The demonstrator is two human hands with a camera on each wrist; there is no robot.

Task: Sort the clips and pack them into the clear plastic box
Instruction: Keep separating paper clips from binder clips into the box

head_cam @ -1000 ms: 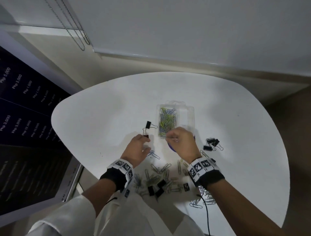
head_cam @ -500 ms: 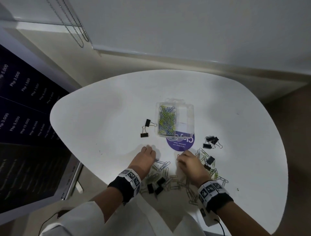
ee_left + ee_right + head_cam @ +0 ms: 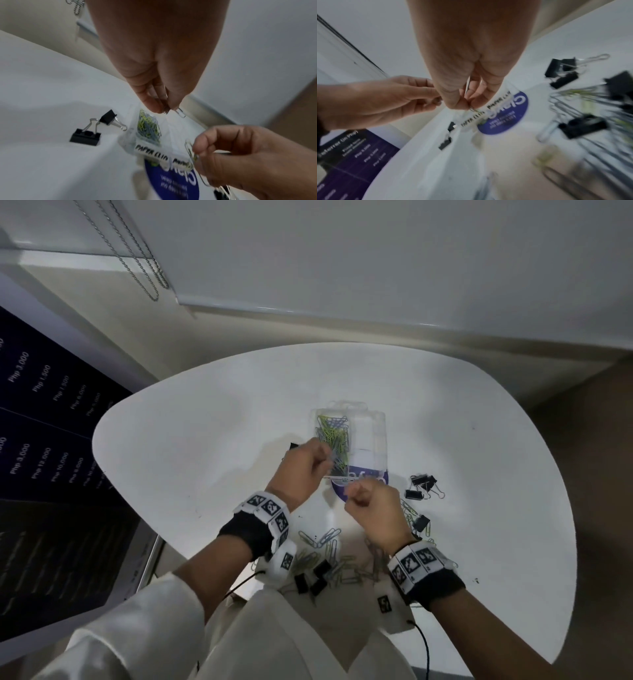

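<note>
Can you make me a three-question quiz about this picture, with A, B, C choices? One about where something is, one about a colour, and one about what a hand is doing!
1. Where are the two binder clips that show in the left wrist view?
A. Inside the clear plastic box
B. On the table beside the box
C. In the left hand

2. What colour is the round sticker under the box?
A. Blue-purple
B. Red
C. Orange

3. What is the right hand doing?
A. Lying flat on the table
B. Pinching a paper clip
C. Closing the box lid

Answers: 1 B, they lie on the white tabletop just outside the box wall. 2 A, the sticker looks blue-purple with white letters. 3 B, its fingertips hold a wire paper clip above the box.
</note>
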